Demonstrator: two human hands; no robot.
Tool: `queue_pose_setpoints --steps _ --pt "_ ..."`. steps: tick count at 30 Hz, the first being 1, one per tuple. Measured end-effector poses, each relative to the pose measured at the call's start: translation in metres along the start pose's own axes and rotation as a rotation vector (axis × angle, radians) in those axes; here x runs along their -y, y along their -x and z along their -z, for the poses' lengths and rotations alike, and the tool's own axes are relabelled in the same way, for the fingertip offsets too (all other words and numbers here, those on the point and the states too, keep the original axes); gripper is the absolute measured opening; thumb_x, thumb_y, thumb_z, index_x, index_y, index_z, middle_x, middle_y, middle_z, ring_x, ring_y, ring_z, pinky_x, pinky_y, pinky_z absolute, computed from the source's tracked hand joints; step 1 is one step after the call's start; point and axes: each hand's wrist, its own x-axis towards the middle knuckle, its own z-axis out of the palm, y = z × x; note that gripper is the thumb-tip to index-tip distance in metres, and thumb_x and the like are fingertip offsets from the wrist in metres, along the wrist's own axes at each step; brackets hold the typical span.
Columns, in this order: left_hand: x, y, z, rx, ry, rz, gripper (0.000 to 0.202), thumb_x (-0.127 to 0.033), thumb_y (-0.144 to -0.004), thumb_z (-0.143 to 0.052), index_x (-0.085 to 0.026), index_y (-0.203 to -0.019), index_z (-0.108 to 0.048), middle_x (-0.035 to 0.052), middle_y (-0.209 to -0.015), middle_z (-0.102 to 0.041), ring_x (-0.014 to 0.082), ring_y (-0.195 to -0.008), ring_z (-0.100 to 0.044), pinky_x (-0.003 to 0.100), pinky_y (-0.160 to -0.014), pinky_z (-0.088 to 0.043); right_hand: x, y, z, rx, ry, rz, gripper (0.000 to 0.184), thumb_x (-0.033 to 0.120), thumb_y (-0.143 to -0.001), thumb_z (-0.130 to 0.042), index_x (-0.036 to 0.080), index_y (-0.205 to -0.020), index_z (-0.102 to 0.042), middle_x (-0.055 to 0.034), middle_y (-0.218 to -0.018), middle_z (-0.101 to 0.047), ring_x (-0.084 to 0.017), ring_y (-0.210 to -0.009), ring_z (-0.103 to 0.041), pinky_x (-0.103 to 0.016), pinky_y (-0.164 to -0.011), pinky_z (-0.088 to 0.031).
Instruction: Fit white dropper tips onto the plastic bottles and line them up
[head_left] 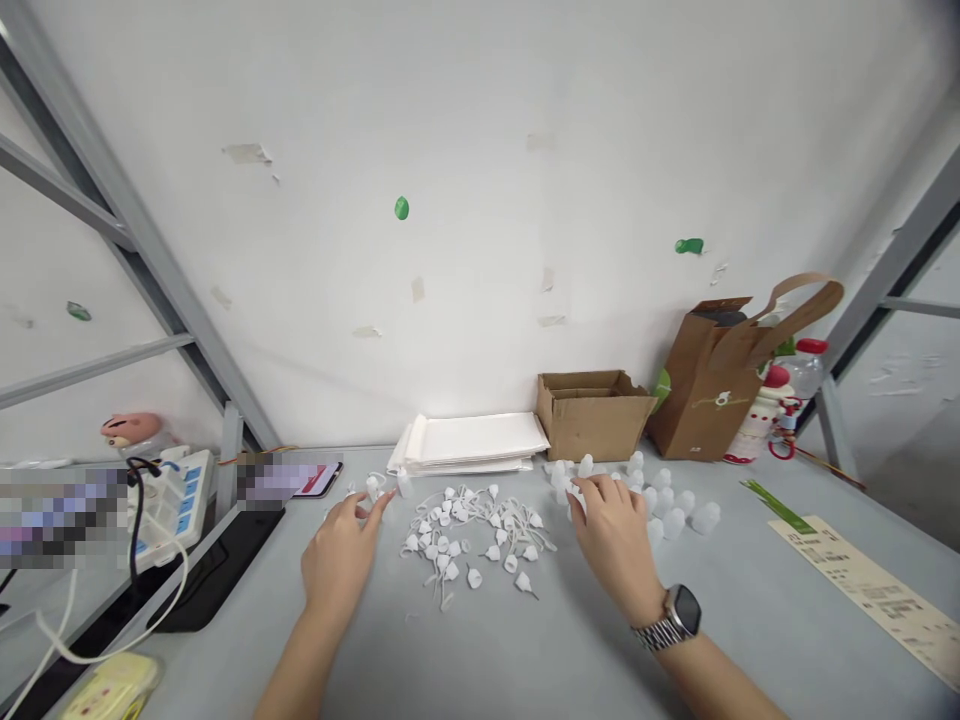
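My left hand [343, 550] is at the left of the table, thumb and forefinger apart beside a small white-topped translucent piece [373, 486]. Just right of it stands a similar piece [405, 484]. Between my hands lies a loose pile of small white bulb-shaped parts with thin cords [450, 545]. My right hand [613, 530], a watch on its wrist, reaches into a group of frosted translucent caps [673, 522]. Its fingers are curled together at the group's left side; anything between the fingertips is hidden.
Flat white packets [472, 440] lie against the wall beside an open cardboard box [598, 420]. Farther right are a brown paper bag [701, 390], a bottle and a paper strip [870, 590]. A phone [319, 480], a black case and a power strip [184, 500] with cables occupy the left.
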Motion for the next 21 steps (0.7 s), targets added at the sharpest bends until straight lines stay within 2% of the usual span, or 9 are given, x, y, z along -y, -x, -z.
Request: queue_pose_setpoints --steps 4,8,12,21 --pt "-0.008 0.007 0.008 0.007 0.027 0.019 0.049 -0.060 -0.080 -0.032 -0.022 -0.090 -0.062 0.0056 -0.082 -0.067 0.0235 -0.069 -0.061 0.030 -0.056 -0.040 -0.008 -0.001 -0.004 0.035 0.110 -0.016 0.022 0.019 -0.088 -0.040 0.017 -0.080 -0.061 -0.0092 -0.079 -0.059 -0.024 -0.077 -0.052 -0.034 -0.066 -0.029" --pt "-0.012 0.011 0.010 0.050 0.055 0.037 0.046 -0.059 -0.081 -0.032 -0.024 -0.084 -0.061 0.0035 -0.079 -0.066 0.0227 -0.069 -0.060 0.029 -0.057 -0.038 -0.008 0.000 -0.005 0.079 0.148 -0.018 0.018 0.018 -0.086 -0.045 0.017 -0.078 -0.061 -0.0087 -0.078 -0.059 -0.024 -0.075 -0.052 -0.034 -0.066 -0.028" --pt "-0.012 0.010 0.011 0.043 0.053 0.061 0.044 -0.059 -0.081 -0.031 -0.024 -0.079 -0.059 0.0033 -0.077 -0.065 0.0229 -0.069 -0.059 0.029 -0.057 -0.037 -0.008 0.001 -0.006 0.104 0.143 -0.012 0.016 0.017 -0.085 -0.048 0.017 -0.077 -0.061 -0.0079 -0.076 -0.060 -0.024 -0.074 -0.052 -0.035 -0.066 -0.028" --pt "-0.009 0.009 0.010 0.008 0.065 0.037 0.041 -0.056 -0.081 -0.034 -0.024 -0.075 -0.059 0.0032 -0.072 -0.067 0.0221 -0.065 -0.060 0.027 -0.053 -0.036 -0.009 0.000 -0.006 0.063 0.156 -0.010 0.021 0.018 -0.087 -0.041 0.017 -0.078 -0.060 -0.0083 -0.076 -0.060 -0.023 -0.072 -0.053 -0.035 -0.065 -0.028"
